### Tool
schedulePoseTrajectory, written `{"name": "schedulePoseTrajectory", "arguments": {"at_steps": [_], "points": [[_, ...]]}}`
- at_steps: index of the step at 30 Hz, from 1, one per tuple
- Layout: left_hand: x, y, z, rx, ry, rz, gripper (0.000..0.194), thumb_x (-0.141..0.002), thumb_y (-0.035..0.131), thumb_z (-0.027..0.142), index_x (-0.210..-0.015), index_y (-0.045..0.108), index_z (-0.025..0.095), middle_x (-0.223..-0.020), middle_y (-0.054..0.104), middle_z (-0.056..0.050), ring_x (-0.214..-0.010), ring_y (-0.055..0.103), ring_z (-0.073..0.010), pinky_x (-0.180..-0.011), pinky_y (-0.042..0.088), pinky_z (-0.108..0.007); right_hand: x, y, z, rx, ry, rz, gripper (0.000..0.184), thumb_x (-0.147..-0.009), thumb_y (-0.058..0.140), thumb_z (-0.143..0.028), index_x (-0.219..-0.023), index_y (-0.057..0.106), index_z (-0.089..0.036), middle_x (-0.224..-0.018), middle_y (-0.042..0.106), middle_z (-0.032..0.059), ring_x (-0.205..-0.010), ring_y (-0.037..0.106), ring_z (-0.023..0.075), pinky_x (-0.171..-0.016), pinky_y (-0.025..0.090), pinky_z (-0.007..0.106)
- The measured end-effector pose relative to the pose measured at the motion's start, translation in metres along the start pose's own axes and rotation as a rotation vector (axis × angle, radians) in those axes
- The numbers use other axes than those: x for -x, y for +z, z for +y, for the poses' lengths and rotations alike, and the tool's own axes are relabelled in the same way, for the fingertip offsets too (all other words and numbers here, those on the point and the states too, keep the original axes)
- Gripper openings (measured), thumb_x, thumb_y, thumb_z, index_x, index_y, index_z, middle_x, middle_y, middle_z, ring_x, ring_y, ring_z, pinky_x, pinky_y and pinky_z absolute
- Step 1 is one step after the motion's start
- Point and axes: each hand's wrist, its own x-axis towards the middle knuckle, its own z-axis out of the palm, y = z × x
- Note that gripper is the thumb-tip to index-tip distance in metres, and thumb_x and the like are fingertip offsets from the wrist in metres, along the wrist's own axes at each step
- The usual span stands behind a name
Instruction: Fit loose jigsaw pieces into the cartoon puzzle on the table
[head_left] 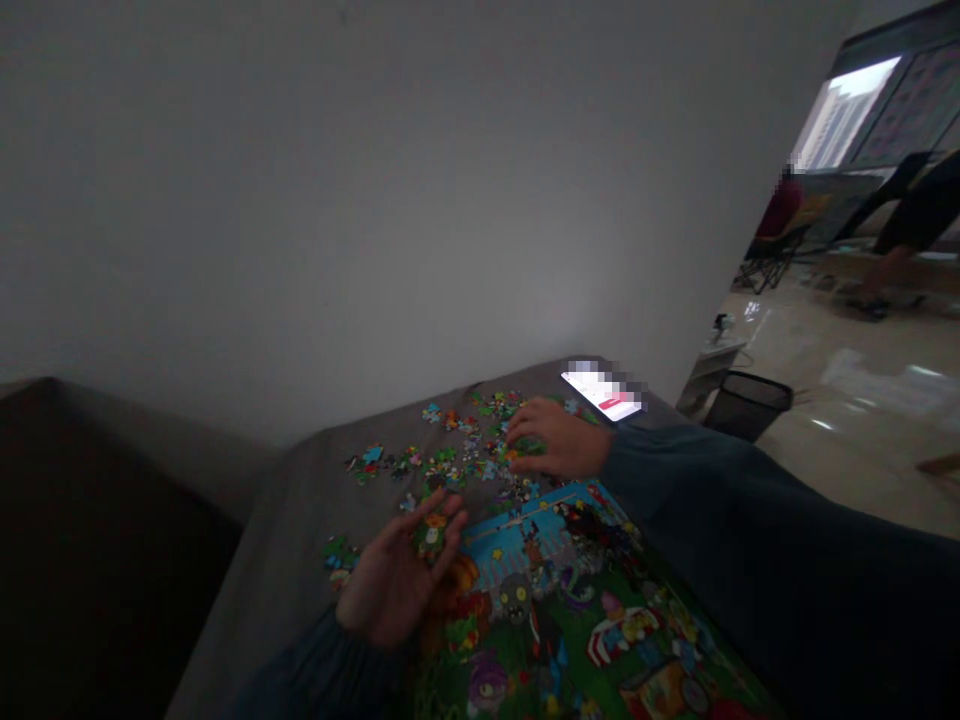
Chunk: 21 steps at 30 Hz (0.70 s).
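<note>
cupping a small clump of jigsaw pieces (431, 540) in the palm-up left hand (391, 582), fingers half curled, narrow gap, tips around the clump. right hand (556, 440) palm down, fingers curved low over loose pieces (469, 455), tips touching them; a green piece shows under the fingers, can't tell if it's gripped. pieces too small and dim to read one by one. they lie scattered on grey fabric (300, 530), just past a printed cartoon puzzle picture (540, 610) with a zombie, cut off by the frame bottom. lit phone (604, 393) lies beyond the right hand, screen pixelated. black mesh wastebasket (746, 405) stands off to the right.
</note>
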Motion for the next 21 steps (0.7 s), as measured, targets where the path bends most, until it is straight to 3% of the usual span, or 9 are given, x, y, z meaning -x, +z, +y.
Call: {"name": "schedulePoseTrajectory", "arguments": {"at_steps": [3, 5, 6, 9, 13, 17, 21], "points": [[0.005, 0.005, -0.008, 0.010, -0.015, -0.027, 0.022, -0.089, 0.049, 0.011, -0.104, 0.064, 0.008, -0.128, 0.061, -0.018, -0.107, 0.065, -0.0295, -0.076, 0.062, -0.032, -0.009, 0.010, -0.045, -0.129, -0.219, 0.008, 0.039, -0.083, 0.063, -0.053, -0.103, 0.070, -0.020, -0.106, 0.068, 0.0056, -0.103, 0.054, 0.0206, -0.093, 0.042, 0.037], [0.007, 0.007, -0.010, 0.015, -0.001, -0.023, 0.022, -0.089, 0.048, 0.009, -0.104, 0.064, 0.009, -0.127, 0.062, -0.016, -0.105, 0.067, -0.0280, -0.073, 0.062, -0.030, -0.021, 0.019, -0.055, -0.106, -0.244, -0.065, 0.044, -0.083, 0.060, -0.058, -0.106, 0.070, -0.022, -0.105, 0.069, 0.0051, -0.102, 0.055, 0.0211, -0.093, 0.042, 0.038], [0.007, 0.007, -0.010, 0.021, 0.003, -0.012, 0.023, -0.089, 0.047, 0.007, -0.106, 0.063, 0.010, -0.126, 0.062, -0.015, -0.104, 0.067, -0.0268, -0.072, 0.062, -0.028, -0.027, 0.023, -0.053, -0.074, -0.208, -0.098, 0.045, -0.085, 0.058, -0.059, -0.108, 0.069, -0.022, -0.108, 0.068, 0.0051, -0.105, 0.055, 0.0206, -0.095, 0.042, 0.037], [0.006, 0.008, -0.009, 0.046, -0.003, 0.035, 0.033, -0.088, 0.048, 0.003, -0.118, 0.058, 0.010, -0.123, 0.063, -0.016, -0.101, 0.069, -0.0235, -0.070, 0.062, -0.022, -0.044, 0.030, -0.020, 0.072, 0.082, -0.089, 0.044, -0.098, 0.037, -0.049, -0.121, 0.063, -0.022, -0.126, 0.062, 0.0059, -0.119, 0.051, 0.0168, -0.105, 0.035, 0.034], [0.001, 0.006, -0.006, 0.048, 0.041, 0.080, 0.036, -0.086, 0.051, -0.001, -0.119, 0.057, 0.013, -0.118, 0.066, -0.012, -0.089, 0.072, -0.0179, -0.066, 0.061, -0.019, -0.042, 0.037, 0.034, 0.165, 0.266, -0.140, 0.051, -0.096, 0.045, -0.045, -0.137, 0.050, -0.017, -0.147, 0.041, 0.0172, -0.136, 0.036, 0.0314, -0.108, 0.030, 0.052], [-0.001, 0.004, -0.003, 0.065, 0.067, 0.092, 0.038, -0.087, 0.049, -0.002, -0.120, 0.057, 0.014, -0.109, 0.069, -0.011, -0.078, 0.073, -0.0152, -0.060, 0.061, -0.018, -0.021, 0.041, 0.053, 0.190, 0.312, -0.249, 0.055, -0.097, 0.038, -0.051, -0.145, 0.040, -0.026, -0.155, 0.028, 0.0129, -0.141, 0.028, 0.0323, -0.111, 0.026, 0.053], [0.000, 0.004, -0.001, 0.076, 0.073, 0.096, 0.039, -0.087, 0.049, -0.003, -0.121, 0.056, 0.015, -0.101, 0.071, -0.009, -0.072, 0.072, -0.0136, -0.057, 0.060, -0.017, -0.009, 0.035, 0.051, 0.198, 0.292, -0.340, 0.057, -0.094, 0.038, -0.058, -0.145, 0.038, -0.032, -0.155, 0.030, 0.0082, -0.142, 0.027, 0.0301, -0.113, 0.024, 0.048]]}}
